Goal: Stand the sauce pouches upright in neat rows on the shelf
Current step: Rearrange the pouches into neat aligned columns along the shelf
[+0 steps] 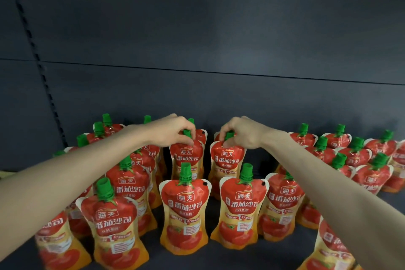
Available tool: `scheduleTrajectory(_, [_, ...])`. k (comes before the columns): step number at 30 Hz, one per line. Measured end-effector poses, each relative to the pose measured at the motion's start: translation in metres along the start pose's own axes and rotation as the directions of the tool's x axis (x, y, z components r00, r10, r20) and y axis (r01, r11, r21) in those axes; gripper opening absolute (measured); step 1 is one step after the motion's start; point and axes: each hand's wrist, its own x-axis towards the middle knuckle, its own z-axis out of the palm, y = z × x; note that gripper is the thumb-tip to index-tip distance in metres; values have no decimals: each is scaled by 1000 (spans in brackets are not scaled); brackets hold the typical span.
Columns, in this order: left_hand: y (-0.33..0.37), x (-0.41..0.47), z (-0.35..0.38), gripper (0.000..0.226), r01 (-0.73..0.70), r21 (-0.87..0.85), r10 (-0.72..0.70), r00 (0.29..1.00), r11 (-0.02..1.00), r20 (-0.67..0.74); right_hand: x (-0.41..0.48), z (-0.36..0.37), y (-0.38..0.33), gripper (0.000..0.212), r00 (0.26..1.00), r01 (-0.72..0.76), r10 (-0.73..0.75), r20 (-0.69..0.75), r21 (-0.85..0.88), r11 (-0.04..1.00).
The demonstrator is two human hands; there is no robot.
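Several red-and-orange tomato sauce pouches with green caps stand upright in rows on the dark shelf (230, 256). My left hand (173, 131) pinches the green cap of an upright pouch (186, 160) in the second row, left of centre. My right hand (241, 133) pinches the cap of the neighbouring upright pouch (228, 160) just to its right. Both arms reach in over the front row, where one pouch (185, 210) and another pouch (240, 212) stand directly before the held ones.
The shelf's dark back panel (219, 50) rises close behind the rear pouches. A perforated upright strip (41, 66) runs down the left side. More pouches crowd the left (114, 221) and right (372, 173) of the shelf. A narrow gap separates the two held pouches.
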Motion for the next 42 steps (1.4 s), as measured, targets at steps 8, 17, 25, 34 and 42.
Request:
scheduleTrajectory(8, [2, 3, 2, 16, -53, -40, 53, 999, 998, -2, 1, -2, 5, 12, 1000, -14, 15, 19, -18, 1000])
scheduleTrajectory(17, [2, 6, 2, 16, -42, -33, 43, 999, 999, 8, 3, -1, 7, 8, 999, -15, 14, 34, 24, 1000])
scheduleTrajectory(25, [0, 6, 0, 15, -30, -44, 32, 999, 999, 26, 4, 0, 5, 13, 1000, -13, 13, 12, 8, 1000])
scheduleTrajectory(34, [1, 5, 0, 15, -43, -35, 45, 998, 998, 47, 2, -1, 4, 15, 999, -44, 44, 31, -2, 999])
scheduleTrajectory(42, [7, -2, -9, 21, -60, -27, 59, 998, 998, -30, -20, -6, -4, 41, 989, -98, 102, -107, 45, 994])
